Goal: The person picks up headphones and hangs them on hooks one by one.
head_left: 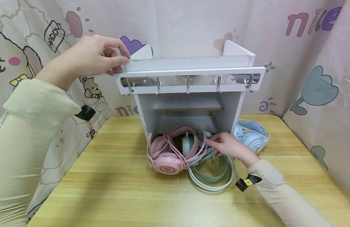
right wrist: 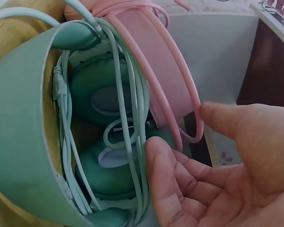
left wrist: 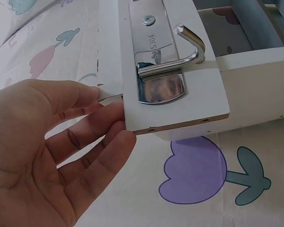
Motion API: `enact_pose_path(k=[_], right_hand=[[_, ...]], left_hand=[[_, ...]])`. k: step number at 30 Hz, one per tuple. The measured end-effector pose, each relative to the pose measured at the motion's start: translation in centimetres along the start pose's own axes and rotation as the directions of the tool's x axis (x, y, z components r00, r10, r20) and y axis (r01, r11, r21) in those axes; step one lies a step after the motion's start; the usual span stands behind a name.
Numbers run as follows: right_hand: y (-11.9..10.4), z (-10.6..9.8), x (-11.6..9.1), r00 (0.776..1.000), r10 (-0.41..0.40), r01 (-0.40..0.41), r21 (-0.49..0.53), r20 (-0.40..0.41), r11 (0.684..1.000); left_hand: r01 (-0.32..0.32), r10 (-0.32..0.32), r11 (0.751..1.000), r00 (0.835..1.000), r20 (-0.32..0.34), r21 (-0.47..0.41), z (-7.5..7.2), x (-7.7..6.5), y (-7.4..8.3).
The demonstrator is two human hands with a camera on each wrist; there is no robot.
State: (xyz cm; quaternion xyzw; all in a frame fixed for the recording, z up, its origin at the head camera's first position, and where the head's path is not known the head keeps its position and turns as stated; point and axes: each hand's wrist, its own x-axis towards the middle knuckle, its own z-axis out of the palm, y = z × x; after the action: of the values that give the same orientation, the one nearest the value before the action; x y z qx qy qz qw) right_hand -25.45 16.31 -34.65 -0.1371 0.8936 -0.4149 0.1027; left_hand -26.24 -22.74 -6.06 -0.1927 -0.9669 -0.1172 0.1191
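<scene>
A white shelf unit (head_left: 186,64) with a row of metal hooks (head_left: 187,84) stands on the table. My left hand (head_left: 99,56) pinches its upper left corner between thumb and fingers; the left wrist view shows the hand beside a hook (left wrist: 173,61). Pink headphones (head_left: 167,162) lie at the foot of the shelf, leaning over green headphones (head_left: 211,178) with a bundled cable (right wrist: 128,109). My right hand (head_left: 227,145) is at both, thumb tip at the pink headband (right wrist: 196,99), forefinger beside the green cable, with a gap between them.
Blue headphones (head_left: 254,140) lie to the right, partly behind the shelf's side. A wooden table (head_left: 129,195) spreads in front. Patterned cloth (head_left: 186,28) hangs behind and on both sides. Inside the unit runs an inner shelf board (head_left: 189,105).
</scene>
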Motion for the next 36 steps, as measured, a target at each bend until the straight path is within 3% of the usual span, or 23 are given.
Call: enact_pose_path(k=[13,36], right_hand=[[-0.3,0.9,0.7,0.999,0.030,-0.032,0.102,0.022,0.994],[-3.6,1.6,0.6,0.994,-0.082,0.092,0.155,-0.067,0.984]], left_hand=[[0.012,-0.010,0.996,1.000,0.020,-0.083,-0.1,-0.1,-0.4],[0.003,0.005,0.992,0.998,0.058,-0.130,-0.4,-0.1,-0.5]])
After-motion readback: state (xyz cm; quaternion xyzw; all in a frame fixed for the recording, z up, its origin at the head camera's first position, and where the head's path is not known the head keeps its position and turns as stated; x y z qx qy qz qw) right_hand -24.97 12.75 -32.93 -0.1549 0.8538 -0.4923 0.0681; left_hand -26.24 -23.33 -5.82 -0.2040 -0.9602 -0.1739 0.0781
